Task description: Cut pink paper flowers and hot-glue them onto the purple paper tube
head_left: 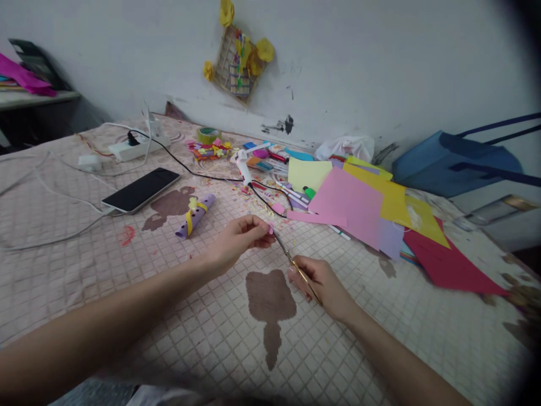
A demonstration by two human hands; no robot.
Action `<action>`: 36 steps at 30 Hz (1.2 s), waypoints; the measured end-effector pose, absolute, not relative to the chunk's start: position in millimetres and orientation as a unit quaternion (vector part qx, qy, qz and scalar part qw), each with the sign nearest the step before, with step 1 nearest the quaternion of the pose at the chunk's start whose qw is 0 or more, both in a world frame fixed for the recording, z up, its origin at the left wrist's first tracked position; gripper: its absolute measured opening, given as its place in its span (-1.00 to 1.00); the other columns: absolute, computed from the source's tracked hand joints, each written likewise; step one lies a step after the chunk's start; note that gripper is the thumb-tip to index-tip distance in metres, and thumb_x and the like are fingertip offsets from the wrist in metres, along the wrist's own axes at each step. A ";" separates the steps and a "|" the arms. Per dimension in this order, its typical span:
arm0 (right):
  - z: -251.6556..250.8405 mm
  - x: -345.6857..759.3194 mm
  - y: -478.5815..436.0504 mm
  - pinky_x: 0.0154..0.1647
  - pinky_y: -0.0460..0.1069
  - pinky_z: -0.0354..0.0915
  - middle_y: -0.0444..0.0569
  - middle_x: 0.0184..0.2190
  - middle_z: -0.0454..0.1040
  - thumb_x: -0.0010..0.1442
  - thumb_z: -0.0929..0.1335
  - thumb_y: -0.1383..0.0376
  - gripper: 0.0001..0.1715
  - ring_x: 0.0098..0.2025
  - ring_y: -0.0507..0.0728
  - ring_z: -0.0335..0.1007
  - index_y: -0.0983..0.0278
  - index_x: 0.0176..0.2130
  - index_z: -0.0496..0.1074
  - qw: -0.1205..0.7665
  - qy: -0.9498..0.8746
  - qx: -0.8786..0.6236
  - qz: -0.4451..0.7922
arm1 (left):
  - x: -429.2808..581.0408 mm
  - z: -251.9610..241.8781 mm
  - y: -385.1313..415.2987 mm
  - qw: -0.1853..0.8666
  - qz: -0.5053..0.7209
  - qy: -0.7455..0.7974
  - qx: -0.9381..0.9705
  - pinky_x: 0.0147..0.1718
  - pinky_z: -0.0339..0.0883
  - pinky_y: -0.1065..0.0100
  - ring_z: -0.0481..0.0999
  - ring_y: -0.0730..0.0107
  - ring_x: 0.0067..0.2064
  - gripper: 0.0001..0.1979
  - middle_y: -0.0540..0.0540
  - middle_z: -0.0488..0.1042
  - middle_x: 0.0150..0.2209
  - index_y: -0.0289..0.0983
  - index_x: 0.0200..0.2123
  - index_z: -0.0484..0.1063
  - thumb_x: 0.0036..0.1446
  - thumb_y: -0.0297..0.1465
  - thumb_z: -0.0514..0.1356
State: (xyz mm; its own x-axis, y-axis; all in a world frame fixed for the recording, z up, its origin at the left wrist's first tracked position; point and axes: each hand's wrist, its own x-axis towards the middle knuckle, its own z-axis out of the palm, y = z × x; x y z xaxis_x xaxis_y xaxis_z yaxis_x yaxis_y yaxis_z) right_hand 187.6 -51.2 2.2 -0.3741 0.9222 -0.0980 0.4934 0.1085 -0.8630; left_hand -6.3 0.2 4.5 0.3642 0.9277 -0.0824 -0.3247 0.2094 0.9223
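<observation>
Between the thumb and fingertips of my left hand [239,239] is a small piece of pink paper [271,229]. My right hand [325,282] grips a pair of scissors [289,255] with gold-coloured handles. The dark blades point up and left, their tips at the pink paper; whether they touch it is too small to tell. To the left of my left hand lies a rolled purple paper tube [200,217] with yellow bands and a small pale flower. A pink paper strip [316,217] lies beyond my right hand.
A white glue gun [243,167] with a black cord stands among paper scraps. Coloured paper sheets [349,200] are piled on the right. On the left lie a phone [141,190] and a power strip [139,148] with trailing cables. A blue bag [456,163] sits at the far right.
</observation>
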 end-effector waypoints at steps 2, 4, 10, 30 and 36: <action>0.9 186.9 -51.7 -0.59 -0.11 -0.05 -0.22 -0.66 0.09 0.19 0.21 0.05 -0.55 -0.60 -0.03 0.00 0.27 -0.57 0.16 0.249 -0.703 -0.501 0.440 | -5.0 4.1 -1.1 0.700 0.457 0.337 0.434 -0.23 0.30 0.32 0.45 0.44 -0.33 -0.86 -0.06 0.46 -0.39 -0.34 -0.43 0.34 0.02 -0.38 0.22; -1.1 185.8 -52.2 -0.59 -0.11 -0.04 -0.22 -0.66 0.11 0.20 0.20 0.06 -0.56 -0.60 -0.03 0.01 0.28 -0.56 0.19 0.253 -0.704 -0.501 0.435 | -3.1 4.1 -3.3 0.704 0.466 0.332 0.420 -0.24 0.30 0.34 0.45 0.46 -0.34 -0.86 -0.05 0.46 -0.39 -0.33 -0.44 0.34 0.02 -0.39 0.23; -5.2 183.8 -54.0 -0.61 -0.12 -0.03 -0.23 -0.66 0.12 0.20 0.22 0.08 -0.61 -0.62 -0.04 0.04 0.30 -0.51 0.25 0.256 -0.702 -0.507 0.429 | 1.0 2.4 -9.2 0.716 0.492 0.312 0.384 -0.27 0.29 0.37 0.44 0.49 -0.36 -0.88 -0.04 0.46 -0.39 -0.33 -0.44 0.34 0.02 -0.40 0.23; -1.1 182.3 -55.6 -0.64 -0.14 0.02 -0.22 -0.66 0.14 0.19 0.21 0.01 -0.57 -0.63 -0.05 0.06 0.29 -0.47 0.27 0.249 -0.684 -0.504 0.465 | 4.0 0.8 -14.5 0.734 0.489 0.305 0.359 -0.29 0.29 0.39 0.44 0.49 -0.36 -0.85 -0.05 0.46 -0.40 -0.34 -0.45 0.37 0.01 -0.38 0.25; -2.6 183.6 -55.4 -0.64 -0.13 0.02 -0.22 -0.66 0.13 0.20 0.21 0.04 -0.59 -0.62 -0.04 0.07 0.29 -0.47 0.27 0.247 -0.700 -0.506 0.439 | 3.9 0.7 -14.2 0.733 0.484 0.310 0.363 -0.29 0.29 0.38 0.44 0.48 -0.36 -0.86 -0.05 0.47 -0.42 -0.34 -0.44 0.37 0.02 -0.38 0.24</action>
